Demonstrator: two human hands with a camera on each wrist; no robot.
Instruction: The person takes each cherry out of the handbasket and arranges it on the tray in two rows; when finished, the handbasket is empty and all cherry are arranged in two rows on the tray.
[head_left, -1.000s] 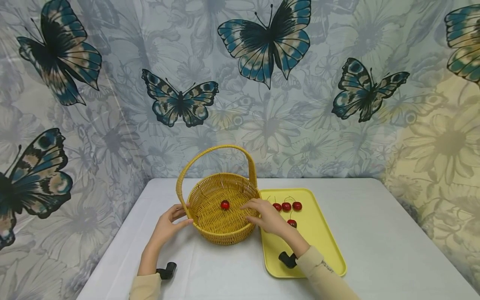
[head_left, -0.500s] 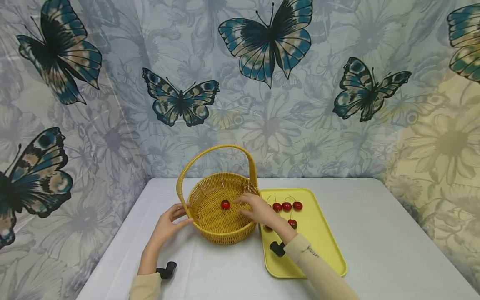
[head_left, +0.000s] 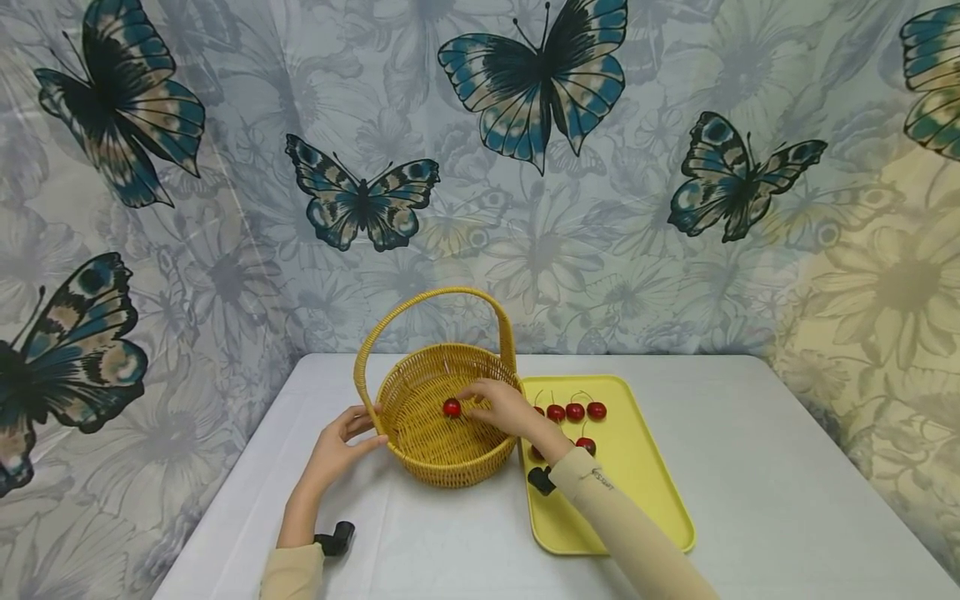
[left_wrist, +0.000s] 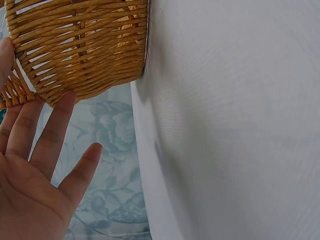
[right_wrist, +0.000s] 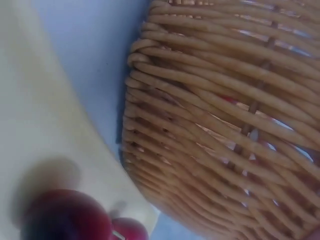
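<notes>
A yellow wicker basket with a tall arched handle stands on the table. Its left side, at the foot of the handle, is held by my left hand, thumb in front and fingers behind. The left wrist view shows these fingers against the woven wall. Over the basket's right rim reaches my right hand, thumb and fingers spread apart. Inside the basket lies one red cherry, just left of those fingertips; whether they touch it, I cannot tell. In the right wrist view the basket wall hides the fingers.
To the right of the basket lies a yellow tray with several stemmed cherries, some partly covered by the right arm. A white cloth covers the table. Butterfly-patterned fabric hangs behind it.
My right hand has moved left and deeper into the basket, closer to the cherry there. The left hand and the basket stay in place.
</notes>
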